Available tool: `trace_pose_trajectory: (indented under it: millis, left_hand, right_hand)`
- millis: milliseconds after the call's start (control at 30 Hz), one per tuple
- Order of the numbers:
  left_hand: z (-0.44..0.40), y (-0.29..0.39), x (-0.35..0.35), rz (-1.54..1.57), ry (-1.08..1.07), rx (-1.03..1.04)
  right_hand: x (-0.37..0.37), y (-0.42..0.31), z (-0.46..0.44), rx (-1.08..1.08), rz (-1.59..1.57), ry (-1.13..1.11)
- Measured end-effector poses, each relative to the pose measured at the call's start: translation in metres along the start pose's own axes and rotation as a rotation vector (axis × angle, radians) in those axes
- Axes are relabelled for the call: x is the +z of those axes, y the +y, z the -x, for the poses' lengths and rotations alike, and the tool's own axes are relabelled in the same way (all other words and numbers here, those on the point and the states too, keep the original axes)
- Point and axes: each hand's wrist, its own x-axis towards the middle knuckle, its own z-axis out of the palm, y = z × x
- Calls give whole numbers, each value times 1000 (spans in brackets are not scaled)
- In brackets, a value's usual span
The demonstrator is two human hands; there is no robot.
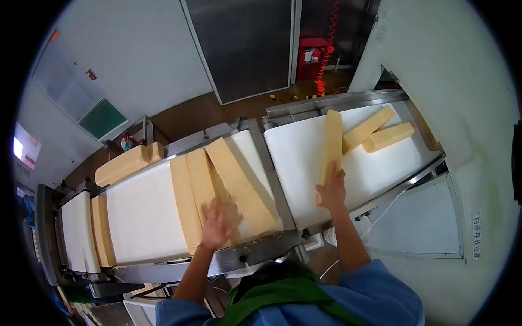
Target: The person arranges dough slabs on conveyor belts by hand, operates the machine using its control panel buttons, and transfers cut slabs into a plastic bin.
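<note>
Several long pale-yellow blocks lie on two white belts. My left hand (216,225) has its fingers spread over the lower part of a middle block (201,176) on the left belt (142,217); it is slightly blurred. A slanted block (239,185) lies to its right. On the right belt (293,157), my right hand (333,187) is wrapped round the near end of a long block (333,136). Two shorter blocks, one angled up (370,129) and one flatter (389,137), rest beyond it to the right.
Another block (101,231) lies across the belt's far left end. More yellow pieces (128,163) sit behind the left belt. A metal edge (277,179) separates the two belts. A wall panel with an opening (451,108) stands at the right, and a red coiled hose (326,60) hangs behind.
</note>
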Motion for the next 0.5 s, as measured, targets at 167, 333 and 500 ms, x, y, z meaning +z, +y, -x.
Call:
trace_pose_trajectory:
  millis: [167,333,500]
  left_hand:
    - [-37,75,11,11,-205,364]
    - [-22,29,30,-7,-175,220]
    - [7,-5,16,108,-151,162]
  right_hand:
    - [20,28,-5,-107,-364,-166]
    - [55,-23,27,-252,-888,-714]
    - [36,15,-63,-370,-127,304]
